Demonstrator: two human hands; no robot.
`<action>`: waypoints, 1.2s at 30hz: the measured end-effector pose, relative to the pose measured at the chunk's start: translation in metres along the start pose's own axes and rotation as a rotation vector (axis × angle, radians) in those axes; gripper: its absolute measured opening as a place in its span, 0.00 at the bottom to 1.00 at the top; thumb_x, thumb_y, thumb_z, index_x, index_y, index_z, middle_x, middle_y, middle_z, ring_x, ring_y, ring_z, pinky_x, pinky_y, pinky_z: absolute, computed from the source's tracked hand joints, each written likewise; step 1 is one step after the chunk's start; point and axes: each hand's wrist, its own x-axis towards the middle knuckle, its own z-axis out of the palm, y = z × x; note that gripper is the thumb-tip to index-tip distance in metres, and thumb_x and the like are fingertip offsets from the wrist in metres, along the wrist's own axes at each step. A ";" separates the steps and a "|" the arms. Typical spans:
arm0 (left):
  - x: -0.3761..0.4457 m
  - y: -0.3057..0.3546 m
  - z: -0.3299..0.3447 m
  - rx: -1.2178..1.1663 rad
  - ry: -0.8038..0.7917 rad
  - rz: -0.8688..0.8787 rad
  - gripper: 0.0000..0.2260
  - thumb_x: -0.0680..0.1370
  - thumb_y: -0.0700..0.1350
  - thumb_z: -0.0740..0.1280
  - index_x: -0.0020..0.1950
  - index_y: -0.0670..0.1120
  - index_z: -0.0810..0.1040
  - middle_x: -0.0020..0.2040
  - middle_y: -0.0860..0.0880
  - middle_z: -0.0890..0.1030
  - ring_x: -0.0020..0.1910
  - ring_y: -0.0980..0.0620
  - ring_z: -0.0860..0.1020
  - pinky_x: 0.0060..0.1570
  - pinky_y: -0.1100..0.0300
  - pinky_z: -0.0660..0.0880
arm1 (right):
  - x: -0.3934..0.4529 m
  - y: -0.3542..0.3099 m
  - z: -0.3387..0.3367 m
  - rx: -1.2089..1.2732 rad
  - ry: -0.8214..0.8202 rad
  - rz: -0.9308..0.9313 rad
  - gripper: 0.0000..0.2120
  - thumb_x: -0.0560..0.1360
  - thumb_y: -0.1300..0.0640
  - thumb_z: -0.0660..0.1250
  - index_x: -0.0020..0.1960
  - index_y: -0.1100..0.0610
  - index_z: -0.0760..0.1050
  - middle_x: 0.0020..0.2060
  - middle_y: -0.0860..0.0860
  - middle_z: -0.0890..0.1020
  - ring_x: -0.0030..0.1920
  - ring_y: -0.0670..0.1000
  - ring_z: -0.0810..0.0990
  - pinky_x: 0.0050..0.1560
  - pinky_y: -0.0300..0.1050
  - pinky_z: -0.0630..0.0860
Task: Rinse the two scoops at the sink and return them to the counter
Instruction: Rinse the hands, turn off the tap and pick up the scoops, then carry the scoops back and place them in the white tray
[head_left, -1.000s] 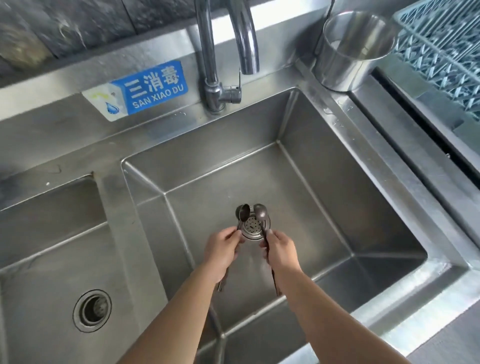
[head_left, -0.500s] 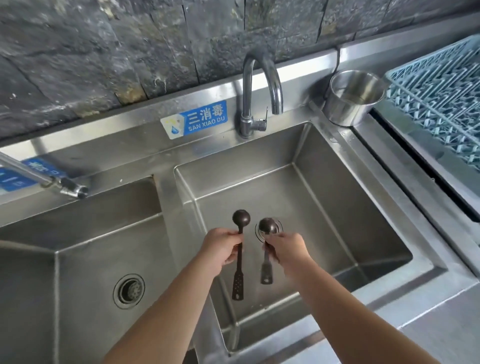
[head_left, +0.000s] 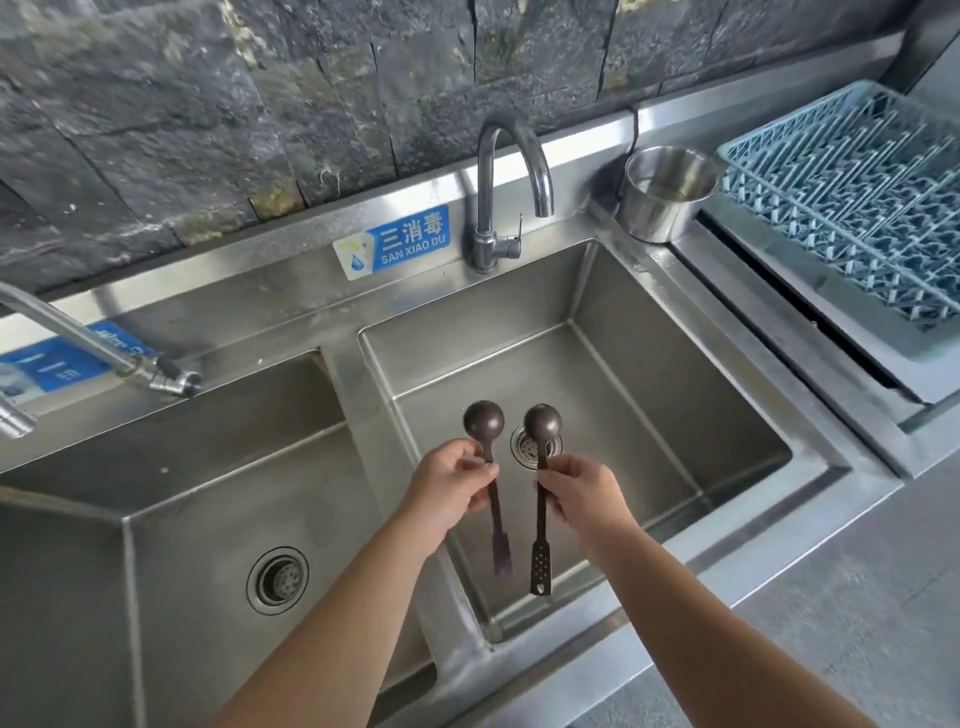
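Left hand pinched on one dark round-bowled metal scoop, right hand on its twin, over the steel sink basin. No water from the curved chrome tap; seemingly rinsed. Next: carry both to the grey counter.

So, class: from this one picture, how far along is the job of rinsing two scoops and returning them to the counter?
Done: both scoops are picked up, the left scoop in the left hand, the right scoop in the right hand. In hand: they hang over the right basin; no water runs from the tap, so whether they are rinsed cannot be told. Left: setting them on the counter.
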 end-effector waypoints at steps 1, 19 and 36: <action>-0.006 0.000 -0.003 -0.003 -0.014 -0.031 0.02 0.75 0.38 0.68 0.43 0.41 0.79 0.36 0.45 0.80 0.32 0.51 0.80 0.31 0.59 0.75 | -0.010 0.001 0.002 0.031 -0.007 0.037 0.08 0.72 0.68 0.67 0.35 0.60 0.79 0.27 0.55 0.78 0.22 0.47 0.70 0.23 0.38 0.65; -0.167 -0.021 -0.052 0.034 -0.451 -0.028 0.11 0.77 0.35 0.65 0.57 0.46 0.76 0.41 0.43 0.81 0.36 0.46 0.81 0.34 0.50 0.80 | -0.219 0.075 0.024 0.371 0.165 -0.144 0.02 0.76 0.62 0.66 0.44 0.60 0.77 0.31 0.52 0.79 0.28 0.50 0.81 0.30 0.43 0.73; -0.410 -0.115 0.132 0.466 -1.201 0.092 0.15 0.78 0.38 0.67 0.61 0.52 0.75 0.48 0.40 0.79 0.37 0.49 0.81 0.33 0.54 0.78 | -0.515 0.280 -0.116 0.763 0.660 -0.291 0.10 0.74 0.70 0.66 0.52 0.59 0.78 0.40 0.54 0.83 0.38 0.54 0.79 0.36 0.43 0.74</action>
